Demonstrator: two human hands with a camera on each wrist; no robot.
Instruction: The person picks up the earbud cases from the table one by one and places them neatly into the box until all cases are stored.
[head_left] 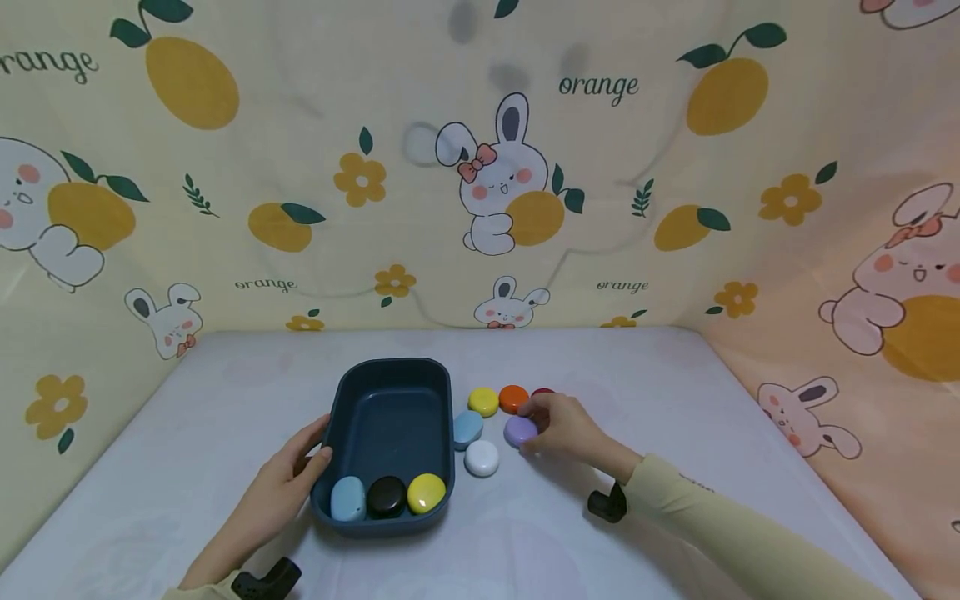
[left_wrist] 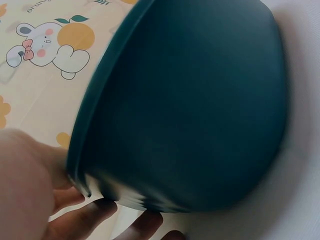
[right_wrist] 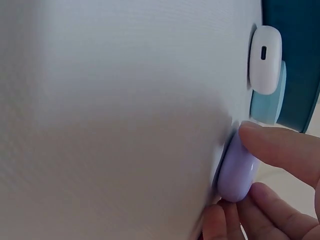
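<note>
My left hand [head_left: 281, 479] grips the left wall of a dark blue tray [head_left: 390, 367], thumb by the rim and fingers along the outside. The left wrist view shows the tray's outer wall [left_wrist: 200, 100] close up. A light blue, a black [head_left: 387, 497] and a yellow rounded disc [head_left: 426, 493] lie along the tray's near end. Right of the tray, my right hand [head_left: 562, 429] pinches a glossy purple disc [head_left: 520, 432] between thumb and fingers; it looks low against the white tabletop. A white disc [right_wrist: 266, 60] near it has a small dark slot in its side.
Between the tray and my right hand lie a light blue disc [head_left: 468, 429] by the tray wall and a yellow disc [head_left: 483, 402]. An orange disc [head_left: 513, 398] and a partly hidden dark red disc [head_left: 543, 391] sit behind the hand. A patterned cloth [head_left: 420, 242] surrounds the tabletop.
</note>
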